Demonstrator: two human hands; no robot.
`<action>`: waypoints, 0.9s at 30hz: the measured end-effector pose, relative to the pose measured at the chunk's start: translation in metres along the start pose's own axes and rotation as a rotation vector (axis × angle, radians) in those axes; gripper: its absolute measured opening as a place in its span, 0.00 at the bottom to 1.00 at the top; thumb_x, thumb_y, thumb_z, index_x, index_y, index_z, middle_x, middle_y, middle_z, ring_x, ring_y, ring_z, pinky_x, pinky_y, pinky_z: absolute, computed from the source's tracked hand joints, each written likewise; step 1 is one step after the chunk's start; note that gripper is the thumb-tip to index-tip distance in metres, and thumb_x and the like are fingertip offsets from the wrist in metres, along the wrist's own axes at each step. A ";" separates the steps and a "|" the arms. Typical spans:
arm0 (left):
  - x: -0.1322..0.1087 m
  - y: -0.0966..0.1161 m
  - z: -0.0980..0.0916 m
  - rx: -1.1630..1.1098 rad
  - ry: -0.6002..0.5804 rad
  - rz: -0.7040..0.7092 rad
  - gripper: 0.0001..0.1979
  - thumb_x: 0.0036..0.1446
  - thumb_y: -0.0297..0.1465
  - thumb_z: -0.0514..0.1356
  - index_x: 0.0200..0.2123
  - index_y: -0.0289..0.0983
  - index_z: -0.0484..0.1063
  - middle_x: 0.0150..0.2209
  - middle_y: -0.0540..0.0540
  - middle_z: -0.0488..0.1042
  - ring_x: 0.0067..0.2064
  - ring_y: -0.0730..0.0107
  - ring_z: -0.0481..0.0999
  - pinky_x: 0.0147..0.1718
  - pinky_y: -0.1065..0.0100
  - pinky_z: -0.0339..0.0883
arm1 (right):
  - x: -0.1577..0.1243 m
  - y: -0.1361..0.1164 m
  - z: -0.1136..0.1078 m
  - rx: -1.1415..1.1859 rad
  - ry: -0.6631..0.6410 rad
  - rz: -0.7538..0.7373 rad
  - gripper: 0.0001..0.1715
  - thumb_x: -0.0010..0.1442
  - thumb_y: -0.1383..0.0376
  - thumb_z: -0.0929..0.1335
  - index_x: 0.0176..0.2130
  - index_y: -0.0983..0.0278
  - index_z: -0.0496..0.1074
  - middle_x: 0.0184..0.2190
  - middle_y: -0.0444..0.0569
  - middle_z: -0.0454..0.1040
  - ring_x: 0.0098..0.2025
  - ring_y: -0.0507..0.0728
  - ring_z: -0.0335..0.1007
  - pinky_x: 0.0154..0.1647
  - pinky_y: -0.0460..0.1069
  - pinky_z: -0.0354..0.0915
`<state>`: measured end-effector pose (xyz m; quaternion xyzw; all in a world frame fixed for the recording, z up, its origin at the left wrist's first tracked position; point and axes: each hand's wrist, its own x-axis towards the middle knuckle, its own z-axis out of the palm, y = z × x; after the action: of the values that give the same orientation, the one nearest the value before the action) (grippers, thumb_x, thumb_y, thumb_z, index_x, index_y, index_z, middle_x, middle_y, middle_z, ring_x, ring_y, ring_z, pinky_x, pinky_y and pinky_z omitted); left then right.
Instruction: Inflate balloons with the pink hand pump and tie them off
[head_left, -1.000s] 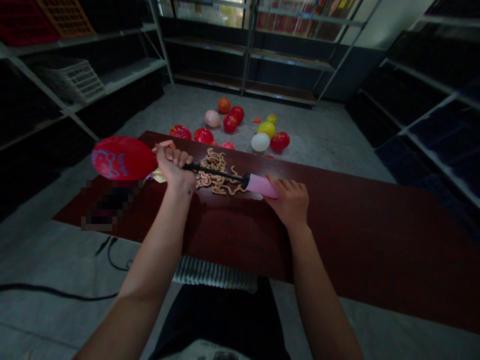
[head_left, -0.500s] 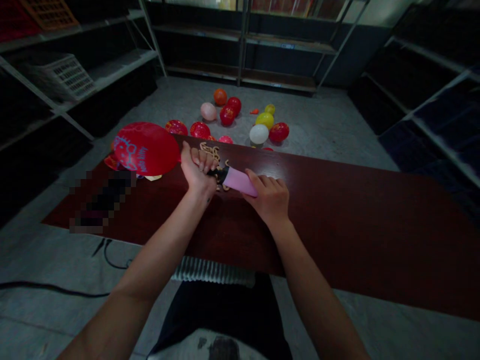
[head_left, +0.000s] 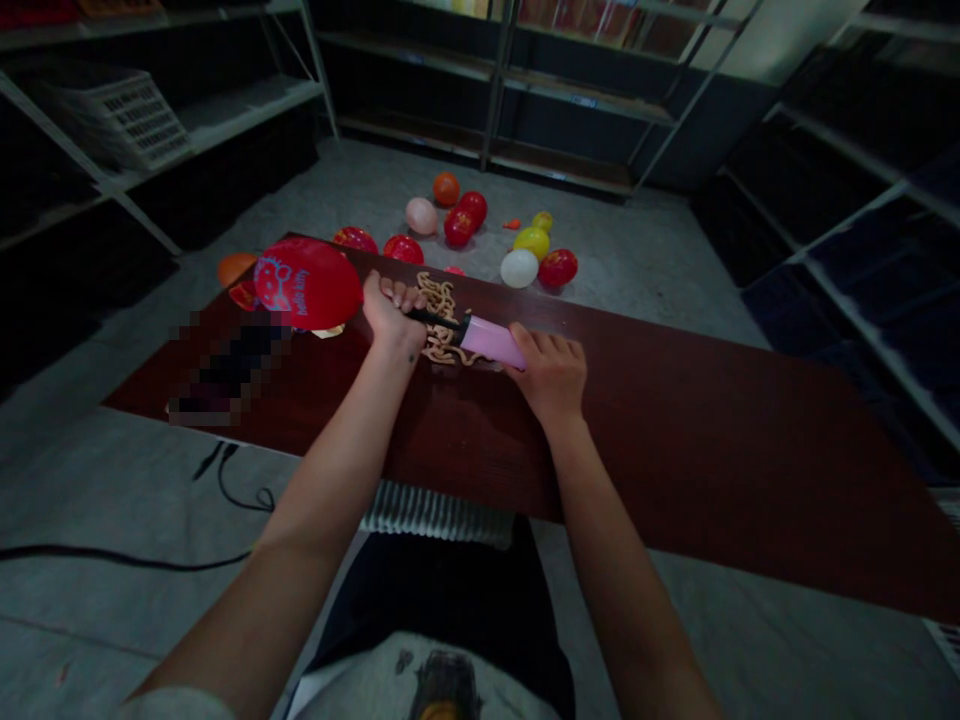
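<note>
The left hand (head_left: 391, 318), left of centre in the frame, is staying closed in a fist around the neck of the red balloon (head_left: 307, 283) and the near end of the pump's black rod (head_left: 435, 320). The printed balloon is bulging out toward the upper left, over the far edge of the dark red table (head_left: 675, 440). The right hand (head_left: 551, 370), just right of centre, is gripping the pink pump barrel (head_left: 491, 341) with its fingers wrapped over the top. A second ago a long stretch of rod was showing between the hands. Half a second ago the barrel was pushed right up against the left fist. Now a short length of rod is showing again, so the barrel seems to be sliding back out for another stroke, and the balloon is looking rounder than it did a second ago. Under the pump, a heap of tan uninflated balloons (head_left: 442, 300) is lying on the table. Beyond the table, toward the top centre, inflated balloons (head_left: 520, 268) in red, yellow, white and orange are sitting scattered on the grey floor. A white basket (head_left: 127, 120) is resting on the shelving at the upper left.
</note>
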<state>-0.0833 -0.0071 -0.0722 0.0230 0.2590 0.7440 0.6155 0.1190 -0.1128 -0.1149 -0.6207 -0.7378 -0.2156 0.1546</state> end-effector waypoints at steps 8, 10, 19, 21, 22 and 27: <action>0.009 0.044 -0.005 -0.071 -0.033 0.025 0.26 0.73 0.29 0.45 0.20 0.38 0.46 0.13 0.57 0.44 0.12 0.79 0.45 0.15 0.72 0.45 | -0.008 0.023 -0.004 -0.084 0.043 0.007 0.27 0.63 0.57 0.71 0.59 0.57 0.70 0.46 0.53 0.79 0.47 0.64 0.68 0.49 0.56 0.57; 0.007 0.055 -0.005 -0.065 -0.090 0.058 0.26 0.74 0.30 0.45 0.19 0.38 0.45 0.13 0.56 0.44 0.12 0.79 0.45 0.15 0.71 0.45 | -0.010 0.028 -0.005 -0.068 0.066 0.017 0.26 0.62 0.58 0.71 0.59 0.58 0.71 0.48 0.54 0.78 0.50 0.65 0.68 0.51 0.56 0.58; -0.002 0.055 -0.002 0.128 -0.198 0.176 0.32 0.74 0.42 0.50 0.18 0.37 0.44 0.12 0.55 0.46 0.13 0.80 0.46 0.16 0.72 0.49 | -0.016 0.032 -0.003 0.021 0.028 0.074 0.26 0.62 0.53 0.71 0.56 0.59 0.74 0.41 0.53 0.79 0.41 0.61 0.70 0.42 0.52 0.58; -0.010 0.049 0.003 0.119 -0.169 0.153 0.32 0.76 0.42 0.47 0.18 0.37 0.45 0.12 0.55 0.46 0.13 0.80 0.46 0.16 0.72 0.49 | -0.015 0.029 -0.005 0.036 0.011 0.062 0.26 0.60 0.53 0.71 0.56 0.59 0.75 0.40 0.52 0.79 0.40 0.60 0.71 0.40 0.52 0.57; -0.014 0.044 0.006 0.118 -0.167 0.139 0.32 0.76 0.42 0.46 0.18 0.37 0.45 0.12 0.55 0.46 0.12 0.80 0.46 0.15 0.72 0.49 | -0.015 0.027 -0.006 0.043 0.004 0.054 0.27 0.60 0.53 0.71 0.56 0.58 0.75 0.39 0.52 0.79 0.39 0.60 0.71 0.40 0.51 0.57; -0.038 0.011 0.016 0.137 -0.200 0.114 0.32 0.76 0.40 0.48 0.18 0.38 0.43 0.12 0.56 0.44 0.12 0.80 0.44 0.15 0.72 0.46 | -0.012 0.011 -0.010 0.095 -0.030 0.026 0.29 0.60 0.52 0.71 0.58 0.60 0.74 0.36 0.51 0.79 0.35 0.58 0.70 0.35 0.50 0.55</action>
<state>-0.0781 -0.0380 -0.0427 0.1537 0.2446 0.7525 0.5918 0.1315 -0.1267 -0.1114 -0.6252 -0.7413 -0.1693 0.1756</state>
